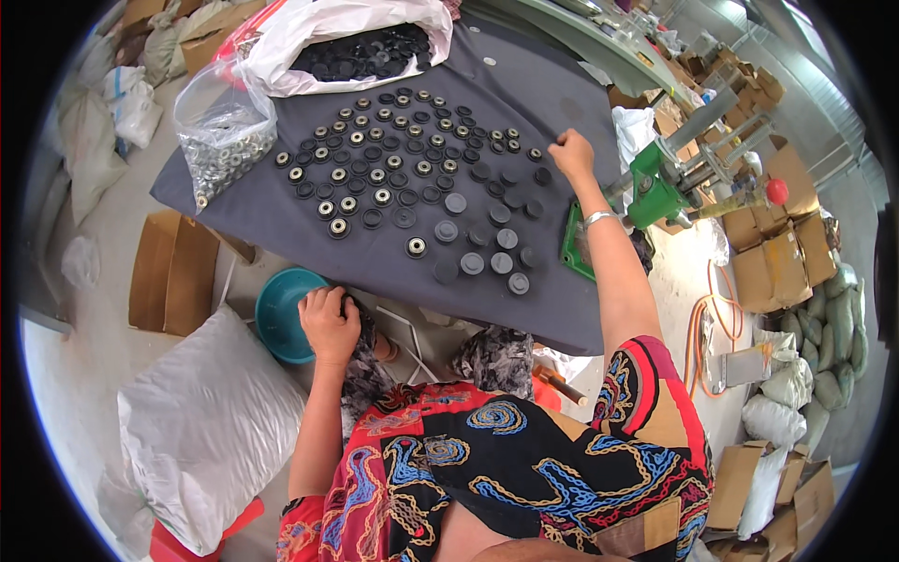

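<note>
My right hand [572, 155] is over the dark cloth-covered table [548, 94], its fingers closed. Whatever they may hold is hidden. Closest to it is a black ring with a metal bearing [534, 154] inside. Low at the left, my left hand [330, 325] lies on my knee in dark patterned trousers, beside a teal basin [281, 318], with its fingers loosely bent and apart. Across the table lie rows of black plastic rings [404, 216], many with silvery bearings [382, 197] set in them. Plain dark round caps [471, 263] are grouped toward the near right.
A white sack [281, 70] of black parts and a clear bag [225, 140] of bearings stand at the table's far left. A green hand press [655, 183] with a red knob is at the right edge. A white sack [206, 421] and cardboard box [173, 272] stand left.
</note>
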Action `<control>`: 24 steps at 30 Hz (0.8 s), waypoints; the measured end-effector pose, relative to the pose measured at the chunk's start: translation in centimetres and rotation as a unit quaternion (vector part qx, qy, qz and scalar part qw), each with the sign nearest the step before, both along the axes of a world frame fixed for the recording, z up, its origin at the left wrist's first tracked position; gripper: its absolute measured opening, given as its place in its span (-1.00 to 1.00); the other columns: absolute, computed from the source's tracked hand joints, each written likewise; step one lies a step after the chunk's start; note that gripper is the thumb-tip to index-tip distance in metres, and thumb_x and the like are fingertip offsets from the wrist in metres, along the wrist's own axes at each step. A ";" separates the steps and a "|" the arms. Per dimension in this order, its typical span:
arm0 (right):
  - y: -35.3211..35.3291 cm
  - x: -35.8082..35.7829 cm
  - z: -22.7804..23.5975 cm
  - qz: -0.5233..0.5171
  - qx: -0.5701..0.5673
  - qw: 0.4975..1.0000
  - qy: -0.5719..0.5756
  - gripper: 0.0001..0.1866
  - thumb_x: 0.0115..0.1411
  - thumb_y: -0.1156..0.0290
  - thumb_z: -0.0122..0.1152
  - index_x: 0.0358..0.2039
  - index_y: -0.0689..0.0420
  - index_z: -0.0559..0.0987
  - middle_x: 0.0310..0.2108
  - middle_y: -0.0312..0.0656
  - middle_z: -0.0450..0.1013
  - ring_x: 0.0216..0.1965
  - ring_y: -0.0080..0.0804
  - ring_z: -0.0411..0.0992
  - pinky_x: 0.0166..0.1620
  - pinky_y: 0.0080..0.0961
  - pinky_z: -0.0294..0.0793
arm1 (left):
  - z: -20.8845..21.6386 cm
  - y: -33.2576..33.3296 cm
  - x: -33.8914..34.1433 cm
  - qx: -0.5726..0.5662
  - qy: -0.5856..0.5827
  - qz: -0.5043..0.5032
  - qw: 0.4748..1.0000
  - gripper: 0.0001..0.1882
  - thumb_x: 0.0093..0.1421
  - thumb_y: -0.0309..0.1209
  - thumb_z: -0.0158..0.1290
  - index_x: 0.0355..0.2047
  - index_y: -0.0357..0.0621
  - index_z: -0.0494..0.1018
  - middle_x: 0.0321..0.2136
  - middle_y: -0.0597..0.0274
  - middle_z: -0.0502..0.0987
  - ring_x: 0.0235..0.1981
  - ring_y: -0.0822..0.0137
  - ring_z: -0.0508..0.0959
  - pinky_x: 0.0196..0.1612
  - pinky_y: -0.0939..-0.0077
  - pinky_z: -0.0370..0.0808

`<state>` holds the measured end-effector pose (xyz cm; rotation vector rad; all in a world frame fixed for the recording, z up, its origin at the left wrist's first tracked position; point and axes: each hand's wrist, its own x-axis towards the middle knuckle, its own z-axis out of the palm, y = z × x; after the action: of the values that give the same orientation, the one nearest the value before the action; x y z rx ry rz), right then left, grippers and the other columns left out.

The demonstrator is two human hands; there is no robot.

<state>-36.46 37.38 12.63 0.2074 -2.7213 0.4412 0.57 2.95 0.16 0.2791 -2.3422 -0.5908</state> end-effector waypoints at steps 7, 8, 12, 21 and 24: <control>-0.3 0.1 -1.5 -0.046 0.193 0.976 -0.088 -0.76 -0.01 0.47 0.27 -0.26 0.17 0.61 -0.23 0.01 0.57 -0.12 -0.04 0.53 -0.06 -0.21 0.50 | -0.1 -0.3 0.5 0.007 -0.006 0.007 1.000 -0.83 -0.06 -0.48 0.14 -0.38 -0.16 0.50 -0.38 0.16 0.55 -0.24 0.09 0.51 -0.14 0.19 0.36; 0.2 -0.3 -1.5 -0.026 0.210 0.972 -0.098 -0.73 -0.02 0.47 0.28 -0.23 0.16 0.61 -0.23 0.01 0.57 -0.12 -0.06 0.53 -0.07 -0.22 0.50 | -0.1 -0.3 0.3 0.005 -0.001 0.004 1.000 -0.83 -0.06 -0.48 0.14 -0.38 -0.17 0.50 -0.38 0.16 0.55 -0.24 0.09 0.51 -0.14 0.19 0.36; 0.8 -1.4 -0.5 0.034 0.138 0.980 -0.139 -0.61 -0.07 0.46 0.35 -0.14 0.14 0.63 -0.22 0.00 0.58 -0.16 -0.12 0.55 -0.08 -0.28 0.50 | -0.1 -0.2 0.2 -0.003 0.009 0.000 1.000 -0.83 -0.06 -0.49 0.15 -0.39 -0.17 0.50 -0.38 0.15 0.54 -0.25 0.09 0.51 -0.14 0.18 0.36; -1.2 -1.9 -0.3 0.115 0.068 0.984 -0.116 -0.55 -0.16 0.43 0.45 -0.16 0.17 0.64 -0.25 -0.02 0.59 -0.22 -0.15 0.56 -0.11 -0.33 0.50 | 0.1 0.0 0.0 -0.005 -0.005 0.001 1.000 -0.83 -0.06 -0.50 0.14 -0.40 -0.17 0.49 -0.38 0.15 0.54 -0.25 0.08 0.51 -0.15 0.18 0.36; -1.8 -1.8 -0.2 0.113 0.093 0.982 -0.121 -0.56 -0.16 0.43 0.45 -0.18 0.17 0.65 -0.29 -0.03 0.59 -0.24 -0.14 0.57 -0.12 -0.33 0.50 | 0.0 -0.1 0.2 0.001 -0.005 0.003 1.000 -0.83 -0.06 -0.50 0.14 -0.39 -0.17 0.50 -0.38 0.15 0.54 -0.24 0.09 0.51 -0.15 0.18 0.36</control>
<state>-38.27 35.62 12.42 0.5495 -2.9934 0.2888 0.72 2.81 0.21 0.2909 -2.3504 -0.5892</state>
